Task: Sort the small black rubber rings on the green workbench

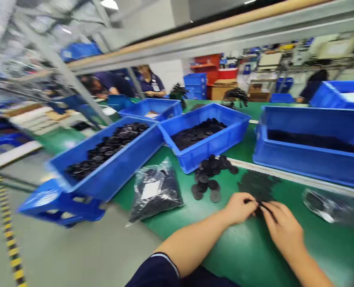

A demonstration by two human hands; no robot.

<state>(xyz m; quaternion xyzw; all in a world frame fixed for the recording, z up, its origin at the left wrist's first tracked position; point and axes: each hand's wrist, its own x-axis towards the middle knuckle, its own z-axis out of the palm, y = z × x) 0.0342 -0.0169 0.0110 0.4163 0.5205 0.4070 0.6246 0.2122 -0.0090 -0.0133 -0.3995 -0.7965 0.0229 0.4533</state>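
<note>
My left hand (240,209) and my right hand (286,228) meet over the green tabletop (233,243). The fingers of both are closed in a pinch on a small black part (259,203), mostly covered by the fingertips; its exact kind does not show. Just beyond the hands lies a spread of small black pieces (256,183), too fine to make out. Left of it sits a loose heap of flat black discs (205,179). A clear plastic bag (157,191) full of dark parts, with a white label, rests farther left.
A blue bin (213,145) of black discs stands behind the heap, and a long blue bin (123,171) of black parts is at left. Another blue bin (308,159) stands at right, above a clear bag (335,209). A shelf rail (195,38) crosses overhead. Other people sit beyond.
</note>
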